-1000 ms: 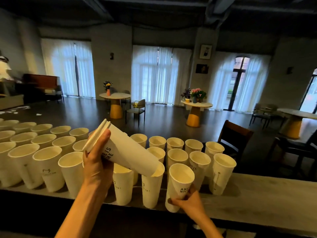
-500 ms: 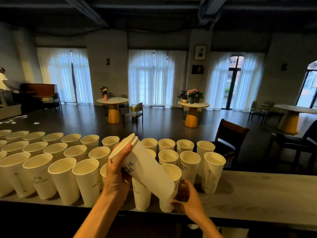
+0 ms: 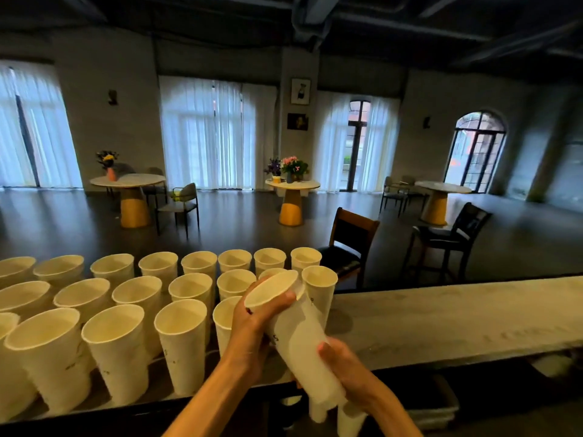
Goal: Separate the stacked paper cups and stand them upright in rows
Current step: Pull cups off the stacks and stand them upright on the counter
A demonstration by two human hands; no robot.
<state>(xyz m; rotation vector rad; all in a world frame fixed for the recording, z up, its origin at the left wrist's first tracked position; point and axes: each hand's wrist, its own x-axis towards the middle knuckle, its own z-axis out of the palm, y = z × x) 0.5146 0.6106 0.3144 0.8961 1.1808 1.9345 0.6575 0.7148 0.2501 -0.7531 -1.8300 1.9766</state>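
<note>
most of the job looks done: three rows of upright cups (image 3: 183,339) fill the left half of the desk (image 3: 457,323). the left hand (image 3: 252,323) grips the tilted stack of cups (image 3: 296,339) near its rim, over the desk's near edge, while the right hand (image 3: 344,364) wraps its lower part. only those few nested cups seem left to separate.
</note>
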